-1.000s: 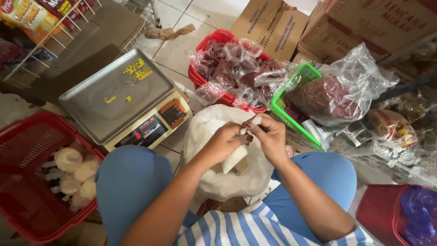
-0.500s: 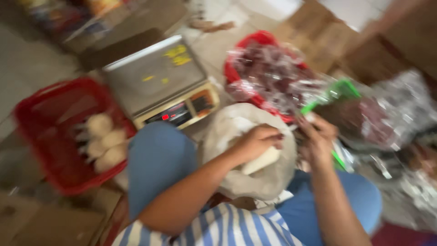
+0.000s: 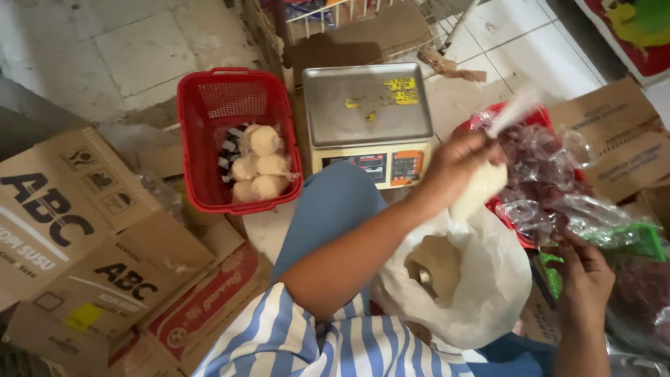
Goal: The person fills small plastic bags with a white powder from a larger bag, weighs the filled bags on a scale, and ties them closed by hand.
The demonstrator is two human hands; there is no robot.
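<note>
White powder fills the open sack at lower centre, a metal scoop lying in it. Just above, the left hand has its fingers closed around a small tied bag of powder, lifted over the sack. At lower right, the right hand rests with fingers loosely curled, holding nothing visible. Farther up, a steel scale stands beside a red basket holding similar bags.

Blurred bag top, cut-off green basket
</note>
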